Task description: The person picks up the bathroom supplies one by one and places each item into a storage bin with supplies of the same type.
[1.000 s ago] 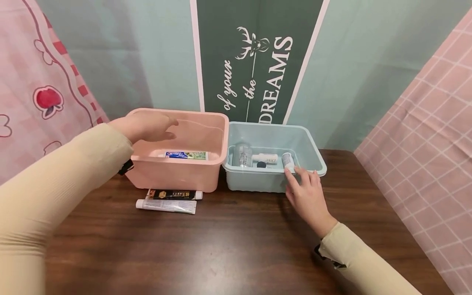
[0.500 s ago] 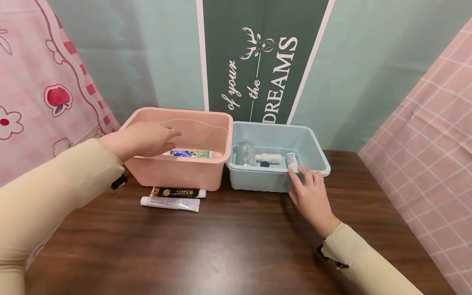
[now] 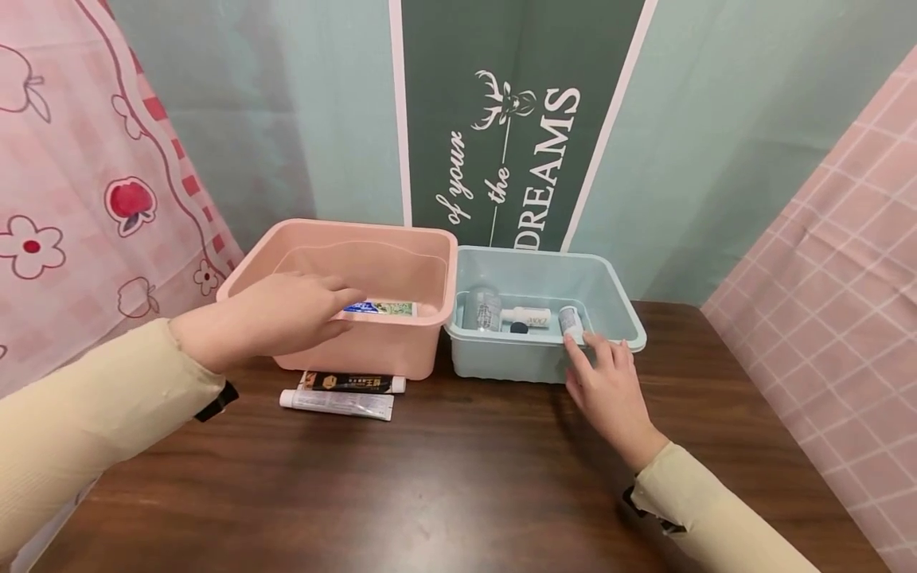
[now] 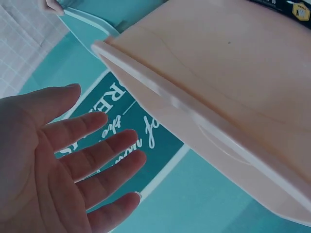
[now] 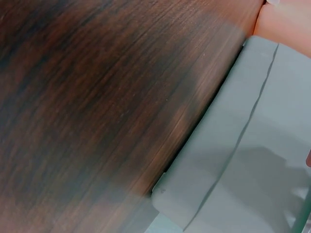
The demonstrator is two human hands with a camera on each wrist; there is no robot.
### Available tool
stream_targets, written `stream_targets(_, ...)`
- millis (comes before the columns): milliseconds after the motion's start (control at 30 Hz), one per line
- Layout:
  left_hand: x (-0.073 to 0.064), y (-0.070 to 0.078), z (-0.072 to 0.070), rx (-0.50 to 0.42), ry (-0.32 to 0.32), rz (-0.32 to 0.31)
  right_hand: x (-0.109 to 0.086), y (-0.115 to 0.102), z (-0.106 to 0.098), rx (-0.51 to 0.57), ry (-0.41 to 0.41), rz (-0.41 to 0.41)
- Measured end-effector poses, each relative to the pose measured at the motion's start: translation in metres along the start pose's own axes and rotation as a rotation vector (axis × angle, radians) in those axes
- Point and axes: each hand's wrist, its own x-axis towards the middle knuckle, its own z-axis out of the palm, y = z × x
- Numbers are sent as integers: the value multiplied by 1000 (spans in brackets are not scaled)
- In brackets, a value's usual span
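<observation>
My left hand (image 3: 272, 314) hovers over the front left of a pink bin (image 3: 358, 346). In the left wrist view its fingers are spread and hold nothing. A blue and green toothpaste (image 3: 390, 308) lies inside this bin, partly hidden by the hand and front wall. Fingers of my right hand (image 3: 609, 390) rest on the front rim of a light blue bin (image 3: 501, 362), close to a small white bottle (image 3: 570, 321). Also in the blue bin are a clear bottle (image 3: 488, 309), a white Dove bottle (image 3: 532, 317) and a dark cap (image 3: 519, 327).
On the brown wooden table (image 3: 430, 493), a black toothpaste tube (image 3: 351, 383) and a white tube (image 3: 337, 403) lie before the pink bin. The bins stand side by side. Behind hangs a green and teal curtain (image 3: 344, 119), with pink cloths at both sides.
My left hand has come back toward me from over the pink bin's inside to its front rim. The right hand stays at the blue bin's rim. The view has shifted slightly.
</observation>
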Motion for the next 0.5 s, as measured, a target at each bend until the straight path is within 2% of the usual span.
stream_targets(267,-11,-6,5,-42,2,-52,0,-1,0,5,6,5)
stream_targets(500,-22,-5,10,-60,54,16,0,-4,2,-7,-4,22)
